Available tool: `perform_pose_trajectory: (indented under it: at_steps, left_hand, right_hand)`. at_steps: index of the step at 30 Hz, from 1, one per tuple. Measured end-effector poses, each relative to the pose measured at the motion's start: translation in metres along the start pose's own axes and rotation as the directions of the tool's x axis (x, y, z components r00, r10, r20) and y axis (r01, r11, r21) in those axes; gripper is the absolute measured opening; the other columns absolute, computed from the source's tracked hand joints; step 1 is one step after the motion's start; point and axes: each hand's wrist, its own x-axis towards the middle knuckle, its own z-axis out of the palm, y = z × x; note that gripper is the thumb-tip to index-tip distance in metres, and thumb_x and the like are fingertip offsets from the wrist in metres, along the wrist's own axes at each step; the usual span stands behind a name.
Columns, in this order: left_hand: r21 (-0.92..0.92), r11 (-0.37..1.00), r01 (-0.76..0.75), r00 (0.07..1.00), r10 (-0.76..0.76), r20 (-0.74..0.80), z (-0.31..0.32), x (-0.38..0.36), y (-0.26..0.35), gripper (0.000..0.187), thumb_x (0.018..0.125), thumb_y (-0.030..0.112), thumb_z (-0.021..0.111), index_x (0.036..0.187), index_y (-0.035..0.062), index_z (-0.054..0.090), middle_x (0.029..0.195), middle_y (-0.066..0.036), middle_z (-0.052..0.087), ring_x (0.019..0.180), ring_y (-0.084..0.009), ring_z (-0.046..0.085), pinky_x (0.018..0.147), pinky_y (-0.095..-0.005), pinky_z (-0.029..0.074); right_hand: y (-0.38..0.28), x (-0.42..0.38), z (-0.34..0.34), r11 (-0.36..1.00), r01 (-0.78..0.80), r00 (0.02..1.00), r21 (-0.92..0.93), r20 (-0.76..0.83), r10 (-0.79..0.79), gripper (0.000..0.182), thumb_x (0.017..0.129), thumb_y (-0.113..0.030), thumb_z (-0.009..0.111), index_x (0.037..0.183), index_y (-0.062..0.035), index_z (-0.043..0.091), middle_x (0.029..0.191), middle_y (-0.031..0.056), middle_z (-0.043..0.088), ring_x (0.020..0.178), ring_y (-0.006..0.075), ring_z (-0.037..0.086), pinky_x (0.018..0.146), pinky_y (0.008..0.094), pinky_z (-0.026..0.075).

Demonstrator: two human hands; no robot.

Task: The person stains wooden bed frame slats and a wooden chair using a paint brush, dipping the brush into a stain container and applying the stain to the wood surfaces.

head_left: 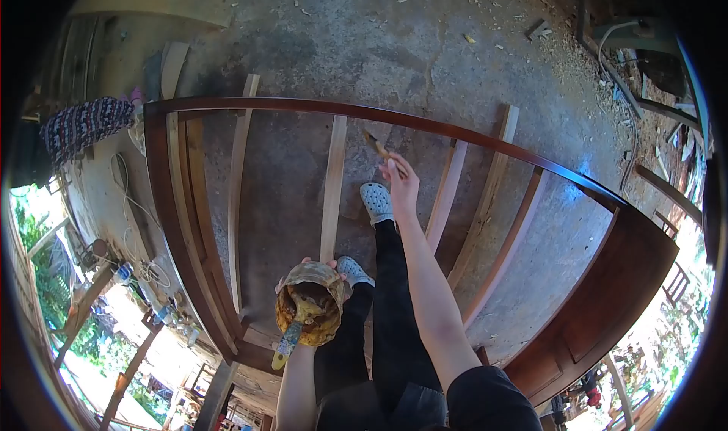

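Note:
My left hand point(332, 263) is wrapped round a stained pot point(309, 270), fingertips showing at its far side. Yellow-brown residue coats the pot's inside, and a paint-smeared tool with a yellow end point(279, 361) leans out over its near rim. Stretched forward, my right hand point(400, 175) grips a small paintbrush point(376, 144), its dark bristles pointing away to the left. The brush tip is near the glossy reddish-brown long rail point(303, 106) of a slatted wooden frame, overlapping the floor behind it in this view.
Pale slats point(334, 181) cross the frame around my legs and clogs point(377, 202). A broad brown panel point(599, 310) closes its right end. Patterned cloth point(87, 128) hangs by the left corner. Wood scraps and shavings litter the concrete floor point(364, 37); cables point(133, 192) lie at left.

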Motion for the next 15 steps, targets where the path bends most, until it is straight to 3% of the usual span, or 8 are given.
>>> perform_pose_trajectory:
  at_steps: [2, 3, 6, 9, 12, 14, 15]
  left_hand:
    - [0.036, 0.999, -0.013, 0.999, 0.015, -0.047, 0.006, 0.003, 0.000, 0.074, 0.098, 0.039, 0.073, 0.162, 0.0250, 0.038, 0.163, -0.023, 0.030, 0.149, -0.0499, 0.030, 0.113, -0.0753, 0.038]
    - [0.038, 0.999, -0.004, 0.999, 0.005, -0.048, 0.006, 0.005, 0.001, 0.074, 0.098, 0.039, 0.073, 0.162, 0.0250, 0.038, 0.163, -0.023, 0.030, 0.149, -0.0499, 0.030, 0.113, -0.0753, 0.038]
    - [0.043, 0.999, 0.020, 1.000, -0.019, -0.024, 0.006, 0.011, 0.000, 0.075, 0.098, 0.039, 0.073, 0.162, 0.0245, 0.037, 0.162, -0.023, 0.030, 0.149, -0.0505, 0.031, 0.112, -0.0756, 0.039]
    - [0.061, 0.998, 0.017, 1.000, -0.016, -0.015, 0.005, 0.010, -0.004, 0.074, 0.099, 0.039, 0.072, 0.162, 0.0245, 0.036, 0.162, -0.024, 0.030, 0.149, -0.0508, 0.031, 0.111, -0.0754, 0.040]
    - [0.033, 0.999, -0.006, 0.990, 0.011, -0.139, 0.010, 0.002, -0.006, 0.073, 0.100, 0.038, 0.071, 0.162, 0.0239, 0.036, 0.162, -0.024, 0.031, 0.148, -0.0514, 0.032, 0.109, -0.0751, 0.041]
    - [-0.040, 0.996, -0.075, 0.984, 0.067, -0.168, 0.005, -0.003, -0.010, 0.070, 0.102, 0.057, 0.054, 0.159, 0.0182, 0.043, 0.163, -0.032, 0.028, 0.149, -0.0577, 0.027, 0.111, -0.0803, 0.034]
    - [-0.041, 0.996, -0.074, 0.983, 0.066, -0.172, 0.006, -0.004, -0.012, 0.070, 0.102, 0.057, 0.054, 0.159, 0.0182, 0.043, 0.163, -0.032, 0.028, 0.149, -0.0577, 0.027, 0.111, -0.0803, 0.034]
  right_hand:
    - [-0.003, 0.013, 0.004, 0.982, 0.054, 0.995, 0.183, -0.089, -0.038, 0.027, 0.105, -0.015, 0.065, 0.126, 0.0012, 0.068, 0.104, 0.0124, 0.076, 0.096, 0.0199, 0.075, 0.087, 0.0323, 0.059]
    - [0.003, 0.015, 0.004, 0.980, 0.058, 0.994, 0.188, -0.097, -0.041, 0.027, 0.105, -0.015, 0.065, 0.126, 0.0012, 0.068, 0.104, 0.0124, 0.076, 0.096, 0.0199, 0.075, 0.087, 0.0323, 0.059]
    - [0.023, 0.007, 0.013, 0.914, -0.178, 0.982, 0.365, 0.129, 0.139, 0.026, 0.105, -0.014, 0.056, 0.124, 0.0030, 0.064, 0.107, 0.0154, 0.075, 0.095, 0.0232, 0.076, 0.088, 0.0344, 0.059]
    - [0.039, -0.021, 0.010, 0.860, -0.225, 0.974, 0.457, 0.138, 0.181, 0.028, 0.104, -0.014, 0.056, 0.123, 0.0033, 0.064, 0.102, 0.0159, 0.075, 0.093, 0.0241, 0.075, 0.089, 0.0363, 0.059]
    - [0.061, -0.052, -0.009, 0.852, -0.292, 0.956, 0.435, 0.161, 0.245, 0.029, 0.102, -0.014, 0.055, 0.122, 0.0039, 0.065, 0.098, 0.0166, 0.075, 0.090, 0.0251, 0.075, 0.090, 0.0374, 0.059]
    - [0.072, -0.074, -0.024, 0.837, -0.343, 0.938, 0.426, 0.197, 0.284, 0.029, 0.101, -0.014, 0.055, 0.121, 0.0041, 0.065, 0.099, 0.0175, 0.075, 0.091, 0.0254, 0.075, 0.089, 0.0377, 0.059]
    - [0.075, -0.086, -0.031, 0.851, -0.400, 0.914, 0.339, 0.215, 0.344, 0.026, 0.101, -0.014, 0.055, 0.117, 0.0041, 0.066, 0.096, 0.0172, 0.075, 0.087, 0.0253, 0.075, 0.085, 0.0371, 0.060]
